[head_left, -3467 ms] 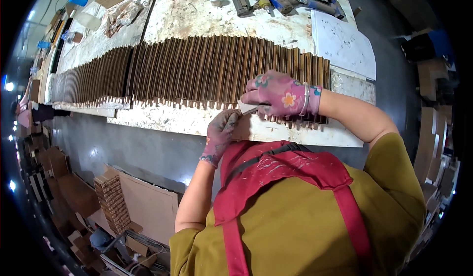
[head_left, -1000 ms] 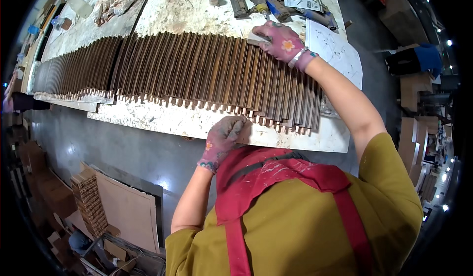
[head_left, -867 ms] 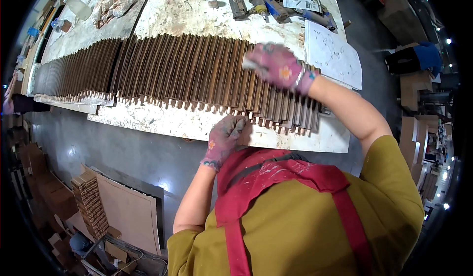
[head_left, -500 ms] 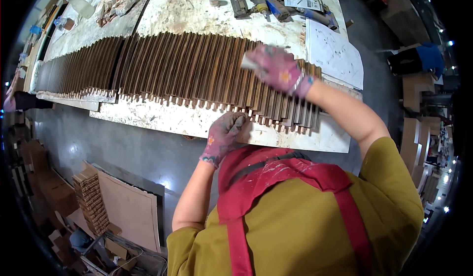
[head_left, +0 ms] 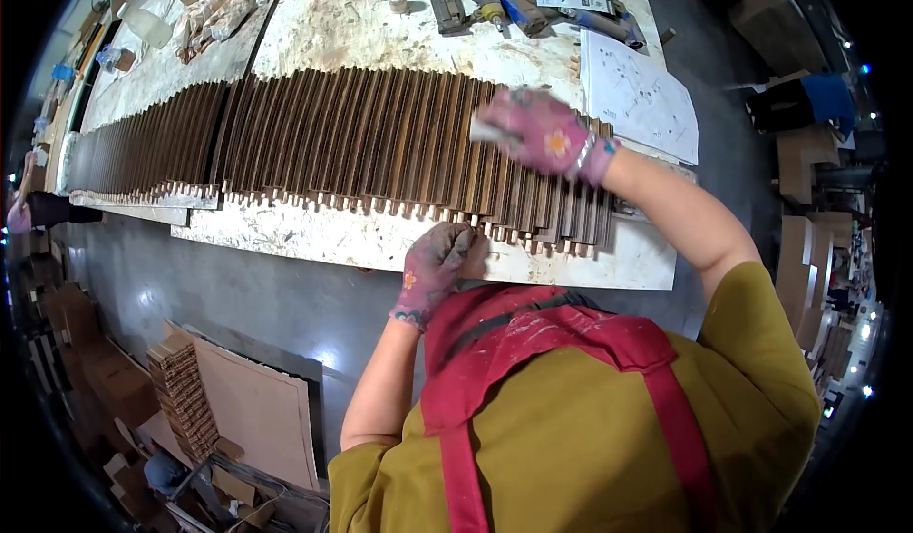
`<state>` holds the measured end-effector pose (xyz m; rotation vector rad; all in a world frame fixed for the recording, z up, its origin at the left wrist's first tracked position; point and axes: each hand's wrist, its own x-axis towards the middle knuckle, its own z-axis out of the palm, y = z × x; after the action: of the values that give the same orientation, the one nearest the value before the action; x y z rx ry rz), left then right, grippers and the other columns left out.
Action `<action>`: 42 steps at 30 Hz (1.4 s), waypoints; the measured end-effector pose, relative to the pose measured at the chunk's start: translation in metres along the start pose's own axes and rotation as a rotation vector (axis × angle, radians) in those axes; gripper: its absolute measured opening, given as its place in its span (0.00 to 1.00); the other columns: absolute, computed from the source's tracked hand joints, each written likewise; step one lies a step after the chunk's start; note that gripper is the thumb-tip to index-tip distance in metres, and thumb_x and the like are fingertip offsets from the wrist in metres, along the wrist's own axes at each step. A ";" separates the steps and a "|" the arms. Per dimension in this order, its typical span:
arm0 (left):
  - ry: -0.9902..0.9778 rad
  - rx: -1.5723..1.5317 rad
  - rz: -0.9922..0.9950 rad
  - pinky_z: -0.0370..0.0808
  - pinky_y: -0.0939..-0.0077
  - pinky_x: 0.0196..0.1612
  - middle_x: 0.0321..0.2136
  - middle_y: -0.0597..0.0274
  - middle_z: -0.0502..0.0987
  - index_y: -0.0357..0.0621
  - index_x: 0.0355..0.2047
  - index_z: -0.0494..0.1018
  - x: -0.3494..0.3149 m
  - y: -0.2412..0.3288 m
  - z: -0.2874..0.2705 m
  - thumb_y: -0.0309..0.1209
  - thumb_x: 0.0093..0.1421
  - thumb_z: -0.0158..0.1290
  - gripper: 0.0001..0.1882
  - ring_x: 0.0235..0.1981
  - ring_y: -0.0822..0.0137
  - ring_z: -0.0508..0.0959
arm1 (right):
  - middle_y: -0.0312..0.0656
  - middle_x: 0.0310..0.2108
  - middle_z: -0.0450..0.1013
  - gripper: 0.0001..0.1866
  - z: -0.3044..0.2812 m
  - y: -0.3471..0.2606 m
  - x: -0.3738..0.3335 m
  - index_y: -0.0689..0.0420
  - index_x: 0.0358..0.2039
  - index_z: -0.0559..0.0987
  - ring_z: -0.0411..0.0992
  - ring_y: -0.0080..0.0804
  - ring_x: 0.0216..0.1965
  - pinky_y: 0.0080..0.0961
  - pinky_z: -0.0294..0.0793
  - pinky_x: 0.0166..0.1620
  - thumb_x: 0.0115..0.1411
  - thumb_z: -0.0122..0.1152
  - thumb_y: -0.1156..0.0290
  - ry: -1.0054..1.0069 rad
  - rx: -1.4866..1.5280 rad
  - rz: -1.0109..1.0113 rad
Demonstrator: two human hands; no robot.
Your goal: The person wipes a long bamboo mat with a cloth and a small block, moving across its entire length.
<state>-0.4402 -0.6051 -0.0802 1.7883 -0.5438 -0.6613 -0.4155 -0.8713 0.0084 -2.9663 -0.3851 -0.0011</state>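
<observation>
Head view: the gloved right hand (head_left: 544, 135), slightly blurred, grips a small pale pad (head_left: 485, 131) at the right part of a long row of dark brown slats (head_left: 333, 134), which lie side by side across the bench (head_left: 304, 240). The left hand (head_left: 437, 261), also gloved, is curled at the slats' near ends, where light pegs (head_left: 474, 220) stick out; I cannot tell whether it grips one. Beyond the row lie tools (head_left: 521, 12) and a white sheet (head_left: 635, 96).
</observation>
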 end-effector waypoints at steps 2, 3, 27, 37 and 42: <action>-0.008 0.084 0.061 0.76 0.71 0.44 0.40 0.55 0.80 0.38 0.45 0.77 0.001 0.000 -0.003 0.33 0.64 0.55 0.13 0.40 0.61 0.79 | 0.41 0.40 0.74 0.19 -0.008 -0.009 -0.012 0.49 0.50 0.77 0.74 0.38 0.41 0.34 0.75 0.45 0.63 0.57 0.54 -0.086 0.214 -0.109; -0.011 0.126 0.091 0.77 0.74 0.44 0.40 0.57 0.80 0.37 0.46 0.76 0.002 0.000 -0.003 0.30 0.63 0.56 0.13 0.40 0.66 0.79 | 0.42 0.41 0.74 0.19 -0.008 -0.008 -0.009 0.49 0.51 0.77 0.75 0.38 0.42 0.35 0.74 0.47 0.62 0.57 0.55 -0.136 0.250 -0.041; -0.072 -0.137 -0.081 0.77 0.79 0.41 0.36 0.63 0.79 0.36 0.43 0.76 0.003 -0.008 0.010 0.27 0.66 0.53 0.09 0.36 0.74 0.78 | 0.41 0.39 0.75 0.20 0.009 -0.012 -0.036 0.50 0.52 0.77 0.74 0.33 0.40 0.31 0.75 0.43 0.62 0.55 0.57 0.042 0.088 0.044; -0.042 -0.100 -0.047 0.76 0.78 0.41 0.36 0.62 0.79 0.36 0.41 0.77 0.004 0.004 0.008 0.30 0.66 0.54 0.10 0.35 0.74 0.78 | 0.40 0.39 0.75 0.15 -0.013 0.039 0.022 0.47 0.49 0.78 0.75 0.32 0.35 0.31 0.77 0.35 0.63 0.56 0.59 -0.193 -0.013 0.334; -0.010 -0.025 -0.001 0.75 0.75 0.44 0.38 0.58 0.79 0.37 0.43 0.76 0.003 -0.007 0.010 0.27 0.61 0.54 0.10 0.38 0.68 0.78 | 0.37 0.40 0.76 0.17 -0.018 0.006 -0.011 0.45 0.51 0.78 0.75 0.32 0.35 0.32 0.77 0.41 0.62 0.57 0.62 -0.106 0.082 0.029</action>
<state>-0.4444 -0.6113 -0.0901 1.7625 -0.5391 -0.6750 -0.4245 -0.8823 0.0254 -2.8985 -0.3470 0.1708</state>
